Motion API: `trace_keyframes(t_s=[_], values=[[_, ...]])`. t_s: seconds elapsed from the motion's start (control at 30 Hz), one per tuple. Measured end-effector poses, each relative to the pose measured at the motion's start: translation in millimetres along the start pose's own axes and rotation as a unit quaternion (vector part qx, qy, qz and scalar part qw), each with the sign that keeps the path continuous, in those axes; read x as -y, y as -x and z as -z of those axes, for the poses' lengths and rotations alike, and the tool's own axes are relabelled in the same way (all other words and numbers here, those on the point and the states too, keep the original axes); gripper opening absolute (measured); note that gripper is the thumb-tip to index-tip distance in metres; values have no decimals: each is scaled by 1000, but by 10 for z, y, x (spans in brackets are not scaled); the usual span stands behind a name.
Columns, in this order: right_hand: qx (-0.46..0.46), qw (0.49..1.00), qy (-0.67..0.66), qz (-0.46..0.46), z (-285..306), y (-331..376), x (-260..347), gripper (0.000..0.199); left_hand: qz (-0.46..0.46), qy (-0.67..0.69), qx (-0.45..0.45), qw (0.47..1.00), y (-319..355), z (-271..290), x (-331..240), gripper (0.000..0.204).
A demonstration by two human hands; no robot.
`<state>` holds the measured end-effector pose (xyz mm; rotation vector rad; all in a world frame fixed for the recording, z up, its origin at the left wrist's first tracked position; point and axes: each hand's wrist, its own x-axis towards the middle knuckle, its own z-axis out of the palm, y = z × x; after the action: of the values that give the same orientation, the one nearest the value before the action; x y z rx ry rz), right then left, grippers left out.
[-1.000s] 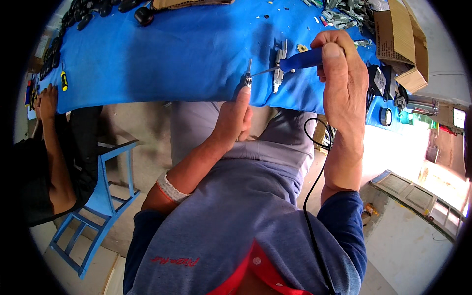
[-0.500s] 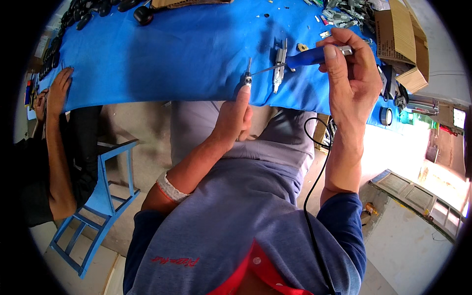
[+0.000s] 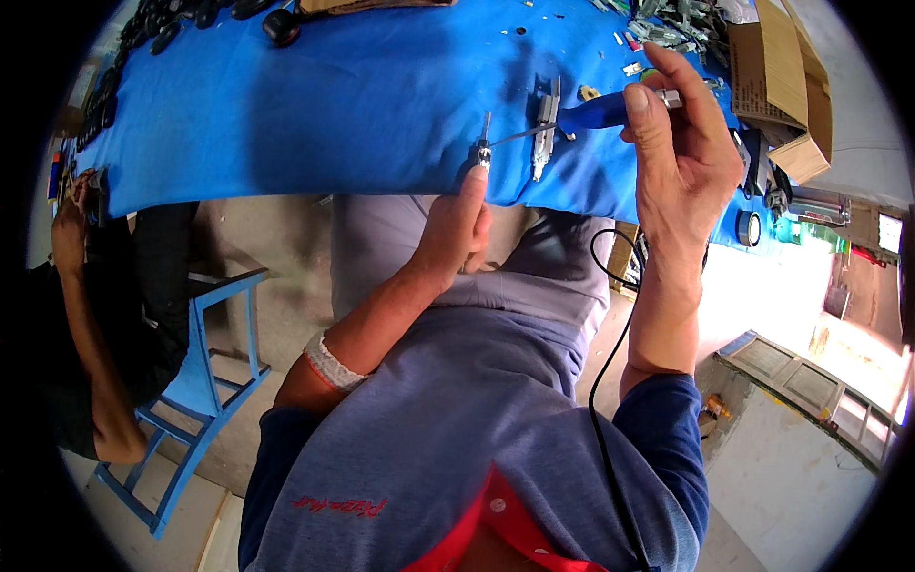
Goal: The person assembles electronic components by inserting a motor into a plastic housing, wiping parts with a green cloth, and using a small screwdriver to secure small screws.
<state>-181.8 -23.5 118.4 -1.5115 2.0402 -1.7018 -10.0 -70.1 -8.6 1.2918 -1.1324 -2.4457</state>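
Left hand: While its curled fingers lie partly hidden, the left hand [image 3: 453,236] grips a small silver-and-dark metal part [image 3: 484,154] at the tip of its foremost digit.
Metal part: it is at the near edge of a table covered in bright blue cloth [image 3: 334,114], a thin pin pointing to the far side.
Right hand: right of the part, the right hand [image 3: 684,176] holds a screwdriver with a blue handle [image 3: 599,112], thumb on the handle, one finger raised beyond it; the lower fingers' grip is partly hidden.
Blade: the thin metal shaft runs left from the handle to the part; whether its tip touches, I cannot tell.
Grey piece: a long, narrow grey mechanical piece [image 3: 544,143] lies under the shaft, between the part and the handle.
Ring: a small yellowish ring-shaped piece [image 3: 589,92] lies just beyond the handle.
Far right: a heap of grey metal pieces [image 3: 672,33] lies near an open brown cardboard box [image 3: 772,91].
Far left: rounded black plastic objects [image 3: 279,28] lie on the cloth.
Left side: a co-worker's hand [image 3: 70,229] is at the table edge, beyond a blue stool [image 3: 205,357].
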Motion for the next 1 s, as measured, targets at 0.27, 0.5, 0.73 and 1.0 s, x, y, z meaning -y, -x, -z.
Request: trace_keyframes(t_s=[0.27,0.5,0.73,1.0], values=[[16,1000,-25,9,18,38,-9,36,10,13,-2,1000,6,-4,-3,61],[11,1000,20,4,17,52,2,39,3,21,0,1000,-19,13,40,61],[-17,1000,-18,18,19,38,-38,34,10,22,11,1000,-12,20,26,61],[-66,998,-6,-8,120,162,-99,29,5,17,17,1000,6,35,8,62]])
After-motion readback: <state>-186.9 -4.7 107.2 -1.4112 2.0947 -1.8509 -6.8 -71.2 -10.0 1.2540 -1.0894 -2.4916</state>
